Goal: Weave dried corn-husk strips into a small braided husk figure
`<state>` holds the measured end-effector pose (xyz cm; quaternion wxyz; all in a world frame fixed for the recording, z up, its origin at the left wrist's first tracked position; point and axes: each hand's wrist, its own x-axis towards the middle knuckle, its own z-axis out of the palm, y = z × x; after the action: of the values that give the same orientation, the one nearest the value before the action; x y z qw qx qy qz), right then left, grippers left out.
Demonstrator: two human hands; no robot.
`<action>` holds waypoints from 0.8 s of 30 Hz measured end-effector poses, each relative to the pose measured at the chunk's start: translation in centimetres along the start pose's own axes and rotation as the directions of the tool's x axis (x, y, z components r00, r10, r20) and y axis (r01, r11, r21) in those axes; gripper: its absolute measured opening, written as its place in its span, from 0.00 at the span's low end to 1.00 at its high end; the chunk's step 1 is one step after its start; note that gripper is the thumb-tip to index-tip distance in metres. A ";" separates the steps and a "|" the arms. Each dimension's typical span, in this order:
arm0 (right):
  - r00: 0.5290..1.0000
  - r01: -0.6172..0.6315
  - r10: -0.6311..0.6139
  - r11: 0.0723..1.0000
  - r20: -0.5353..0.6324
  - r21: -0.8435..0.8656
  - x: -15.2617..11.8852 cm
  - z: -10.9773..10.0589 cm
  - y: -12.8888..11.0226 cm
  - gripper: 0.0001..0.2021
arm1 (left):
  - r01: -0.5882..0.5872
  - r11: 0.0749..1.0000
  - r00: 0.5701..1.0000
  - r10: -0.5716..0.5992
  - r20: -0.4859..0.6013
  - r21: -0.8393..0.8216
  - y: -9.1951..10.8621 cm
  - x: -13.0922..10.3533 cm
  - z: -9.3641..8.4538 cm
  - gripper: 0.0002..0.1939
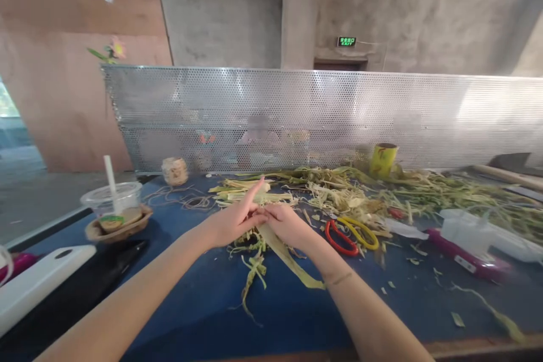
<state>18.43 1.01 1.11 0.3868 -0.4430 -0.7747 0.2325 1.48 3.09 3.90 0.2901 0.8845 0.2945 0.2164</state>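
In the middle of the table my left hand (233, 220) and my right hand (287, 227) meet over a bunch of plant strips. A long, flat, pale-green leaf strip (285, 254) comes out of my right hand's curled fingers and hangs toward my right forearm. My left hand pinches with thumb and fingers at the same spot, one finger stretched upward. The strip's upper end is hidden between the hands. Just beyond them lies a bundle of pale stalks (237, 189). Below them a ragged, split piece of plant (254, 274) lies on the blue table top.
Scissors with one red and one yellow handle (352, 236) lie right of my hands. Leaf scraps (339, 198) spread across the back. A yellow roll (383, 159), a purple-and-clear item (470, 254), twine (190, 201), a lidded cup (123, 198) and a white board (46, 277) surround them.
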 end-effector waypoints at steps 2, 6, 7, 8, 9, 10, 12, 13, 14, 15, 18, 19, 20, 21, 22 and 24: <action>0.998 -0.008 0.007 1.000 0.064 0.017 -0.3 0.4 -0.5 0.13 | 0.006 0.995 0.999 -0.010 0.035 0.103 -0.1 -1.2 0.0 0.38; 0.990 0.027 -0.013 0.995 0.141 -0.096 -0.7 0.5 -1.1 0.13 | 0.001 0.992 1.000 -0.003 0.019 0.126 -0.5 -2.2 0.2 0.38; 0.990 0.044 -0.024 0.988 0.136 -0.147 -0.8 0.5 -1.1 0.12 | -0.012 0.991 1.000 0.010 0.015 0.134 -0.6 -2.3 0.3 0.38; 0.992 0.057 -0.033 0.980 0.126 -0.193 -0.8 0.6 -1.1 0.12 | -0.023 0.988 1.000 0.023 0.004 0.152 -0.7 -2.3 0.4 0.38; 0.993 0.061 -0.036 0.972 0.113 -0.229 -0.8 0.7 -1.1 0.12 | -0.033 0.983 0.999 0.035 -0.011 0.178 -0.8 -2.4 0.6 0.39; 0.995 0.058 -0.034 0.965 0.099 -0.254 -0.8 0.9 -1.1 0.12 | -0.039 0.977 0.998 0.046 -0.031 0.210 -0.9 -2.4 0.7 0.40; 0.998 0.049 -0.031 0.954 0.063 -0.295 -0.8 1.3 -1.1 0.14 | -0.042 0.965 0.994 0.065 -0.083 0.258 -1.0 -2.6 1.0 0.41; 0.998 0.051 -0.038 0.947 0.047 -0.318 -0.8 1.4 -1.1 0.14 | -0.043 0.962 0.991 0.075 -0.108 0.270 -1.1 -2.7 1.1 0.42; 0.998 0.060 -0.048 0.937 0.042 -0.343 -0.9 1.6 -1.1 0.14 | -0.049 0.960 0.988 0.087 -0.127 0.276 -1.2 -2.9 1.2 0.42; 0.997 0.075 -0.062 0.927 0.047 -0.367 -1.0 1.7 -1.2 0.14 | -0.061 0.958 0.986 0.102 -0.135 0.279 -1.2 -3.0 1.3 0.42; 0.990 0.137 -0.107 0.901 0.096 -0.412 -1.2 1.7 -1.4 0.14 | -0.113 0.945 0.981 0.155 -0.117 0.307 -1.5 -3.6 1.5 0.40; 0.988 0.151 -0.119 0.896 0.103 -0.417 -1.3 1.7 -1.4 0.14 | -0.123 0.939 0.980 0.165 -0.108 0.321 -1.6 -3.8 1.6 0.40; 0.987 0.158 -0.127 0.895 0.100 -0.417 -1.4 1.6 -1.5 0.15 | -0.126 0.934 0.980 0.168 -0.102 0.335 -1.7 -3.9 1.7 0.39; 0.988 0.155 -0.130 0.898 0.088 -0.412 -1.4 1.6 -1.5 0.15 | -0.121 0.931 0.982 0.164 -0.098 0.345 -1.6 -4.0 1.7 0.38; 0.989 0.145 -0.126 0.904 0.074 -0.403 -1.4 1.7 -1.5 0.15 | -0.112 0.929 0.983 0.155 -0.095 0.353 -1.6 -4.1 1.8 0.38; 0.992 0.124 -0.113 0.924 0.051 -0.363 -1.4 1.8 -1.6 0.14 | -0.121 0.921 0.982 0.165 -0.090 0.371 -1.4 -4.1 1.9 0.39</action>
<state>16.63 -0.98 0.62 0.2997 -0.4562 -0.8352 0.0672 -1.03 0.56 0.74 0.0867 0.9275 0.2806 0.2313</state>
